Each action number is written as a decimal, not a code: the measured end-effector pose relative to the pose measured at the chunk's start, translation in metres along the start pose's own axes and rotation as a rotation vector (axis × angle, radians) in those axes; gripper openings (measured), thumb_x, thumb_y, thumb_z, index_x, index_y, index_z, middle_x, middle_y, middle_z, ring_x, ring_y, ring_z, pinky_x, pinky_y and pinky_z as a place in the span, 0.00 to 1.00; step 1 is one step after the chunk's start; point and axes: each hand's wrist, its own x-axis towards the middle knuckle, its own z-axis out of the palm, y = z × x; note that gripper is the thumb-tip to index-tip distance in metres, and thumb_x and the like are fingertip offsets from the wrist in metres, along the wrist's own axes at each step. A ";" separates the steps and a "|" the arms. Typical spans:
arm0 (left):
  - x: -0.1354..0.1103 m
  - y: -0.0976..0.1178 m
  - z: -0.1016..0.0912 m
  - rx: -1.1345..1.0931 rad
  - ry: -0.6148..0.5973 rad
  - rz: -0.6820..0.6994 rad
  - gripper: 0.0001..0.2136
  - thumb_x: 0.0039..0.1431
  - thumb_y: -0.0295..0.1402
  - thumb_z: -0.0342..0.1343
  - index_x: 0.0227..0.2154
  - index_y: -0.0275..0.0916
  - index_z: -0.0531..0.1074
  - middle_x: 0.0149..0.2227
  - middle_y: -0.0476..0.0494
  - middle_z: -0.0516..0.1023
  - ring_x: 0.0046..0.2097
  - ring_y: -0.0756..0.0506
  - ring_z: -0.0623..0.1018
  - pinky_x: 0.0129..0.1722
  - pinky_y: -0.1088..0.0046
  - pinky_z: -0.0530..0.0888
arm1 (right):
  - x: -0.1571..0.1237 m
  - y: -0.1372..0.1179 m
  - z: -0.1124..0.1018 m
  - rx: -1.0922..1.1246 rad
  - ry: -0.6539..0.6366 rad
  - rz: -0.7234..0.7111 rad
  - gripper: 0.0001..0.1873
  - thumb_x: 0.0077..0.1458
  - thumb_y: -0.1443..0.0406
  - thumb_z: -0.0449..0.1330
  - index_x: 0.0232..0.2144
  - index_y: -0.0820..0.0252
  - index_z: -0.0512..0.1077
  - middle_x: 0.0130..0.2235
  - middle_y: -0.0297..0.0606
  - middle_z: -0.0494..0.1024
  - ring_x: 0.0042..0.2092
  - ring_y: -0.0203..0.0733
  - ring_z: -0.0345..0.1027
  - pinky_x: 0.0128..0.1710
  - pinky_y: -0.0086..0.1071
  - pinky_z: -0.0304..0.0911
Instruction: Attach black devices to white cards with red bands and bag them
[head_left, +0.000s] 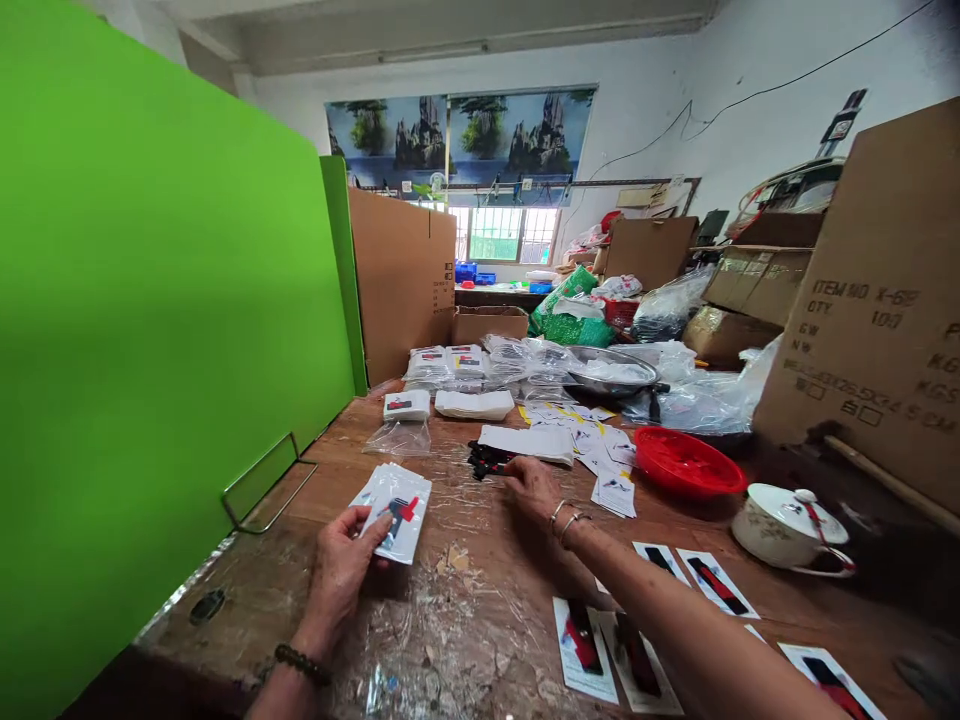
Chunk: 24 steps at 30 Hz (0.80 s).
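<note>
My left hand grips a stack of white cards in clear plastic, its thumb on top. The front card carries a black and red item or its printed picture; I cannot tell which. Across the table, my right hand has its fingers curled together at a small heap of black and red pieces. What lies between its fingertips is hidden. Just behind that hand is a stack of white cards. Under and beside my right forearm lie several white cards with black and red items.
At the right stand a red plastic bowl and a lidded white mug. Plastic-wrapped card bundles and a metal pan sit farther back. A green panel and a wire stand border the left; a cardboard box rises at right.
</note>
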 end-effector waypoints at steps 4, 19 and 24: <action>0.040 0.006 -0.001 0.242 0.067 0.048 0.18 0.36 0.43 0.65 0.30 0.35 0.74 0.21 0.49 0.76 0.20 0.48 0.73 0.18 0.73 0.70 | 0.050 0.024 -0.002 -0.177 0.058 -0.005 0.20 0.50 0.74 0.57 0.46 0.64 0.75 0.51 0.49 0.73 0.54 0.51 0.59 0.54 0.38 0.53; 0.075 -0.021 -0.006 0.916 0.316 0.594 0.16 0.50 0.42 0.54 0.35 0.37 0.77 0.44 0.35 0.71 0.46 0.36 0.73 0.45 0.58 0.71 | 0.100 0.049 -0.001 -0.218 0.006 0.180 0.06 0.48 0.69 0.62 0.29 0.62 0.80 0.32 0.44 0.79 0.37 0.42 0.71 0.34 0.30 0.58; 0.050 -0.012 0.007 0.619 0.305 0.621 0.13 0.47 0.43 0.57 0.30 0.39 0.77 0.44 0.37 0.71 0.44 0.38 0.73 0.42 0.60 0.73 | 0.092 0.044 -0.018 -0.035 0.023 0.185 0.03 0.41 0.69 0.62 0.19 0.61 0.75 0.20 0.34 0.73 0.27 0.37 0.67 0.27 0.27 0.55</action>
